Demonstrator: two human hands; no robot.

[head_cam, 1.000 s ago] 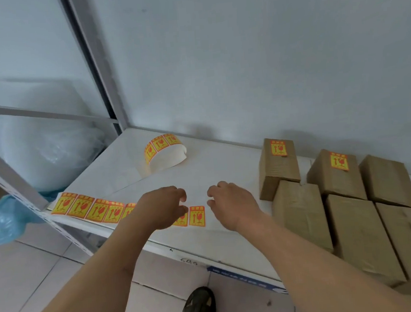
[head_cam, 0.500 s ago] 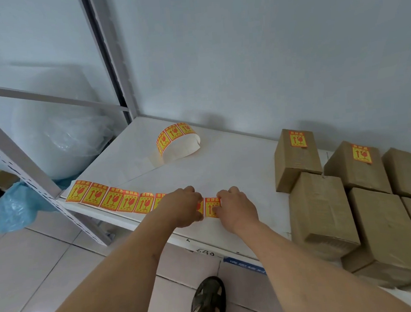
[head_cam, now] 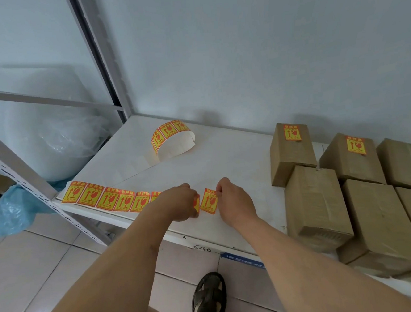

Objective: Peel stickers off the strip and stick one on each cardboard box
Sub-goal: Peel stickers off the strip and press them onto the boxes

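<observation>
Paper-thin yellow-and-red sticker point(head_cam: 209, 201) at the near edge of the white shelf point(head_cam: 234, 163), end of the strip point(head_cam: 109, 198) running left; right hand point(head_cam: 232, 203) pinches its top right corner with curled fingers, left hand point(head_cam: 178, 203) curls down on the strip just beside it. Judged light, limp, tacky-backed and prone to curl or tear, so best held by one corner and peeled slowly. Unlabelled cardboard boxes point(head_cam: 316, 203) sit right, near.
</observation>
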